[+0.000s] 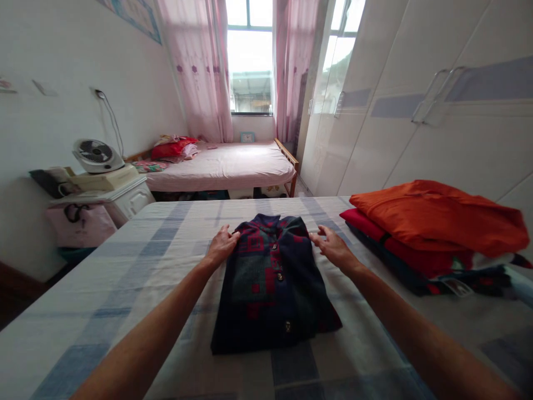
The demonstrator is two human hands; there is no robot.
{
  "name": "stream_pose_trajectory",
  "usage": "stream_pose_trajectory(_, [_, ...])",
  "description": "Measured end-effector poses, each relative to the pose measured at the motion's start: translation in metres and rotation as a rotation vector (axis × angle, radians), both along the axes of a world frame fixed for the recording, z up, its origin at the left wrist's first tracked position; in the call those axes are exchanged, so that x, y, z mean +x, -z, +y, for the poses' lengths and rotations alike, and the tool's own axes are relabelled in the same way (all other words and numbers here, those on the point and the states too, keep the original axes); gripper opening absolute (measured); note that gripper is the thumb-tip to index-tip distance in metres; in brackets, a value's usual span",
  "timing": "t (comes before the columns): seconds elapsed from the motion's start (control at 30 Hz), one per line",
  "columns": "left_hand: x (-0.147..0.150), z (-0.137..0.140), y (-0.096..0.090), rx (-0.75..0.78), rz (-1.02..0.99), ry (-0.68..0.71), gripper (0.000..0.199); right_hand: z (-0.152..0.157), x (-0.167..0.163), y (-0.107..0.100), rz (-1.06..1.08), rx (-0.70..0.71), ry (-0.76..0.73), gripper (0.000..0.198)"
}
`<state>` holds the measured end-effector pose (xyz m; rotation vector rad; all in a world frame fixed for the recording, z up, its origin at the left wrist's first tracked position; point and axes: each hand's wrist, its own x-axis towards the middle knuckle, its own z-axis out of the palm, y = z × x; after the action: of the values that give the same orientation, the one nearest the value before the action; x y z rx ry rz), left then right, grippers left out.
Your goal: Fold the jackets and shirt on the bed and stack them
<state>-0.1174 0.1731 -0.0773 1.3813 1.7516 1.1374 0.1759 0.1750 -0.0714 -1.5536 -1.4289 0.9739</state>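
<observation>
At either shoulder of a dark buttoned top (250, 283), both hands sit palms inward. Left hand (222, 245): fingers loosely bent, tips right at the edge; can't tell from here whether they pinch cloth or just touch. Right hand (332, 248): thumb and fingers apart, tips just beside the opposite edge, nothing in the grasp that I can see; contact unclear.

The top lies folded flat, front up, between the forearms on the striped sheet (137, 294). Collar (266, 221) points away from the person, hem end toward them. Red and grey-green blocks on navy, shiny buttons (280, 276) down the front. Lower right corner flares out a bit.

Handling, my read: light, soft, floppy, not fragile. Medium-weight cloth, probably not slippery. Layers could slide apart if only the top one is gripped. Best hold: both sides below the shoulders, fingers under all layers, thumbs on top. Collar alone would likely let the rest sag open.

Right of that, a clothes pile: orange garment (437, 216) on top, red one (416, 255) under, darker pieces below. Farther off, pink-sheeted bed (233, 164) under the window (250, 61), wardrobe (449, 144) along the right.
</observation>
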Motion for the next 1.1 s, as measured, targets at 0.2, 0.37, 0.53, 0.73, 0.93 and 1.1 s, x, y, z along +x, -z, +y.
stream_pose_trajectory(0.2, [0.003,-0.081,0.014,0.260,0.386,0.189,0.043,-0.055,0.032,0.026,-0.274,-0.098,-0.195,0.036])
stream_pose_trajectory(0.37, [0.008,-0.134,0.045,0.286,0.815,0.432,0.048,-0.097,0.023,0.019,-0.214,-0.095,-0.396,0.035])
stream_pose_trajectory(0.53, [0.006,-0.139,0.062,0.272,0.920,0.438,0.049,-0.118,0.025,0.017,-0.055,-0.169,-0.354,0.034])
stream_pose_trajectory(0.73, [0.010,-0.160,0.038,0.539,0.996,0.540,0.052,-0.141,0.032,0.019,-0.252,-0.119,-0.407,0.018])
stream_pose_trajectory(0.93, [0.021,-0.173,0.029,0.620,1.053,0.561,0.025,-0.145,0.024,0.016,0.078,-0.034,-0.366,0.017])
stream_pose_trajectory(1.1, [0.024,-0.181,0.026,0.565,1.037,0.608,0.024,-0.145,0.030,0.010,0.082,-0.255,-0.518,0.013])
